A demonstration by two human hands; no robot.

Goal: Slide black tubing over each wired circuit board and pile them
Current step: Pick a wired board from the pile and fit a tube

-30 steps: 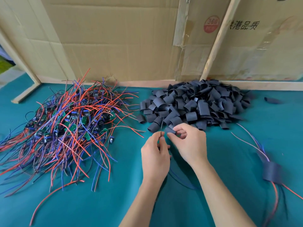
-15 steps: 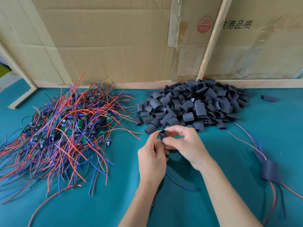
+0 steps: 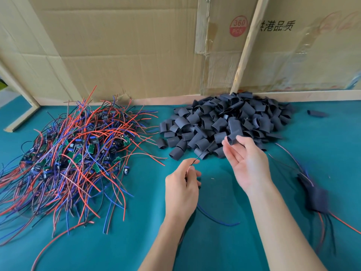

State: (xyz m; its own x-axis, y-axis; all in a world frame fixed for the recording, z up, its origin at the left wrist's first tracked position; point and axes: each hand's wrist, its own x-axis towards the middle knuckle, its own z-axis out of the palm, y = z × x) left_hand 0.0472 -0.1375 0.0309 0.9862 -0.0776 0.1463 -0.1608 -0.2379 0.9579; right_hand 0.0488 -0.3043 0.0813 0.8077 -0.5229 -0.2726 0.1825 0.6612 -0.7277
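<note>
left hand [image 3: 181, 184] pinching thin black wire end [image 3: 197, 159], pointing toward 1 o'clock | right hand [image 3: 248, 163] gripping short black tubing sleeve [image 3: 232, 138] at fingertips, at 1 o'clock from wire tip, apart, mouth facing 7 o'clock | right nearer tubing heap [image 3: 224, 122]

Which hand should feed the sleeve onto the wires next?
Right. The right hand already pinches a black tube piece at its fingertips, open end toward the wire ends that the left hand holds steady.
</note>
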